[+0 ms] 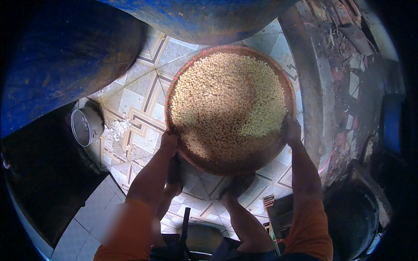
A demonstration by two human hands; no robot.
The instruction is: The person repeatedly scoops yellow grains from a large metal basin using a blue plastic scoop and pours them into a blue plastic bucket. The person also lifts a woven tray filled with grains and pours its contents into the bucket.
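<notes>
A large round woven basket tray (228, 172) with red stitching along its rim is held in front of me over the tiled floor. Pale beans or kernels (222, 98), some yellower at the right, fill most of it. My left hand (169, 143) grips the rim at the lower left. On the right side, my right hand (291, 130) is closed on the rim, its fingers partly in shadow. Both forearms reach up from orange sleeves.
Blue barrels (75, 49) stand at the upper left and top (209, 19). A metal pot (85, 126) lies left beside scattered white bits (119, 128). Debris (354, 78) lines the right. A dark round vessel (352, 215) is lower right, a plastic crate (281, 212) near my right arm.
</notes>
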